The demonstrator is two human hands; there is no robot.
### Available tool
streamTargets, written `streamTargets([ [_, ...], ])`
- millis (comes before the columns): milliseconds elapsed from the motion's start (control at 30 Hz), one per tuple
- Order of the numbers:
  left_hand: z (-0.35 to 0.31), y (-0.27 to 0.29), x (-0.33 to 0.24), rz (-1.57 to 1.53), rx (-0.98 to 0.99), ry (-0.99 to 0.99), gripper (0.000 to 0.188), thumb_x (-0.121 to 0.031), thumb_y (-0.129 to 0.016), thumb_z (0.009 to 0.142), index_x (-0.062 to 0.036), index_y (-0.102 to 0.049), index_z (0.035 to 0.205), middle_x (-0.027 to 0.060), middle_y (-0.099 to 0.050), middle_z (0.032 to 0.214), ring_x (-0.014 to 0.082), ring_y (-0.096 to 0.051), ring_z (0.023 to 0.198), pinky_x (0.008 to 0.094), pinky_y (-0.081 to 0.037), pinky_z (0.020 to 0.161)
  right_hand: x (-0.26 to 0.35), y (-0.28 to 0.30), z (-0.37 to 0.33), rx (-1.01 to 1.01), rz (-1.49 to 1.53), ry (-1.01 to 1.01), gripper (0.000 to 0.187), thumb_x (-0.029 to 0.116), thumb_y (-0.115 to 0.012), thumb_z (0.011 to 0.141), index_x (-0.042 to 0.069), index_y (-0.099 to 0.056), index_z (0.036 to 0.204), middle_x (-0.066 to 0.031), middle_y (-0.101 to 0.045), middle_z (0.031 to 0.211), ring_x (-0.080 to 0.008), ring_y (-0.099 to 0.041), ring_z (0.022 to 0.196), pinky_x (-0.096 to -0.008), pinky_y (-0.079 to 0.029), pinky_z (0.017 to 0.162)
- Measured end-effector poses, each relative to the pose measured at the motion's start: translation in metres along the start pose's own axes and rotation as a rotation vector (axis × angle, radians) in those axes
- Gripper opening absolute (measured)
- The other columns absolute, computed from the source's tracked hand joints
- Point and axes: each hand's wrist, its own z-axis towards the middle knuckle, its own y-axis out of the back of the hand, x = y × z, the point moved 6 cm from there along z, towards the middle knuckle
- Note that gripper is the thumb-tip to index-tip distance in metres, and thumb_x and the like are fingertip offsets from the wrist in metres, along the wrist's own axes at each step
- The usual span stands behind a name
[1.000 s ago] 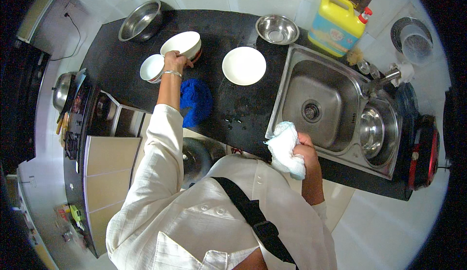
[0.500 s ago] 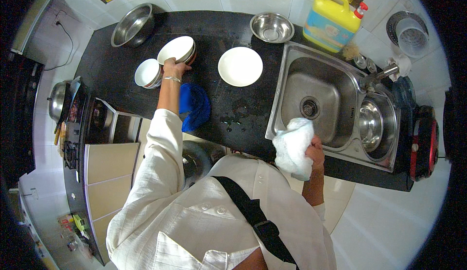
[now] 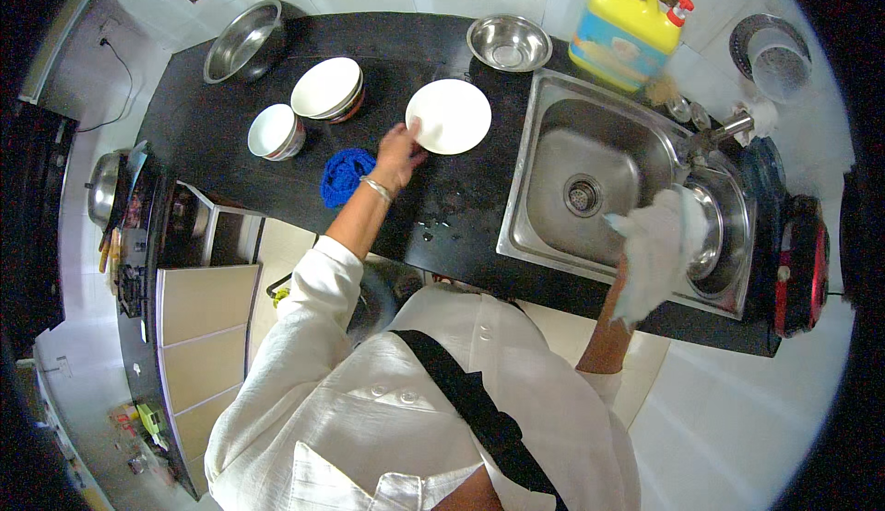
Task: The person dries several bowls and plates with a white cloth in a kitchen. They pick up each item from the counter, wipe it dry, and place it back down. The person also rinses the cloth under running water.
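My left hand [image 3: 399,155] is over the counter, fingers loosely extended, with the fingertips at the left rim of a white plate [image 3: 452,117]. A crumpled blue cloth [image 3: 347,177] lies beside my left wrist. Farther left stand a stack of larger white bowls [image 3: 326,87] and a stack of smaller ones [image 3: 273,130]. A blurred white cloth [image 3: 662,248] hangs over my right hand above the sink's right side. It hides the fingers; only my right forearm [image 3: 607,340] shows below it.
The steel sink [image 3: 572,156] has a drain and a smaller basin holding a metal bowl [image 3: 705,234]. Behind stand a steel bowl [image 3: 510,43], a yellow jug [image 3: 627,27] and, far left, a deep steel basin [image 3: 244,43]. A tap [image 3: 728,131] rises at right.
My left hand has let go of the larger bowl stack and moved right to the plate. My right hand has carried the white cloth right, over the sink. The blue cloth looks more bunched.
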Motion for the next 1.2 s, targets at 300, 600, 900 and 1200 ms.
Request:
streamTargets([
  [300, -0.023, -0.055, 0.001, 0.041, 0.121, 0.077, 0.041, 0.001, -0.046, 0.078, 0.0031, -0.036, 0.118, 0.0163, -0.05, 0.111, 0.0259, -0.055, 0.094, 0.0352, -0.054, 0.066, -0.033, 0.038, -0.014, -0.164, 0.751, -0.128, 0.062, 0.04, -0.049, 0.082, 0.011, -0.027, 0.133, -0.0137, -0.041, 0.128, -0.0322, -0.049, 0.106, -0.0467, -0.045, 0.085],
  [600, -0.07, -0.144, -0.022, 0.268, 0.215, -0.288, 0.041, -0.01, -0.045, 0.076, -0.0037, -0.042, 0.116, 0.0136, -0.051, 0.107, 0.024, -0.051, 0.095, 0.0343, -0.041, 0.085, 0.0, 0.04, -0.004, -0.182, 0.852, -0.231, 0.029, 0.029, -0.04, 0.09, 0.004, -0.048, 0.101, -0.0136, -0.055, 0.086, -0.0219, -0.055, 0.071, -0.0352, -0.049, 0.062],
  [900, -0.16, -0.243, -0.042, 0.918, 0.399, -1.304, 0.037, -0.015, -0.05, 0.08, -0.0028, -0.043, 0.114, 0.0179, -0.05, 0.105, 0.0365, -0.048, 0.099, 0.0509, -0.026, 0.096, 0.015, 0.103, -0.016, -0.4, 0.055, 0.112, 0.037, 0.025, -0.054, 0.08, 0.002, -0.051, 0.109, -0.0164, -0.059, 0.098, -0.0255, -0.058, 0.081, -0.0345, -0.049, 0.069],
  [1200, -0.216, -0.286, -0.03, 0.886, 0.77, -1.517, 0.062, -0.041, -0.053, 0.068, -0.0008, -0.042, 0.114, 0.0168, -0.052, 0.1, 0.0332, -0.051, 0.098, 0.055, -0.005, 0.104, 0.033, 0.029, 0.008, 0.331, -0.972, 0.476, 0.046, 0.025, -0.066, 0.069, 0.007, -0.054, 0.109, -0.0141, -0.059, 0.1, -0.0288, -0.057, 0.094, -0.0413, -0.045, 0.08],
])
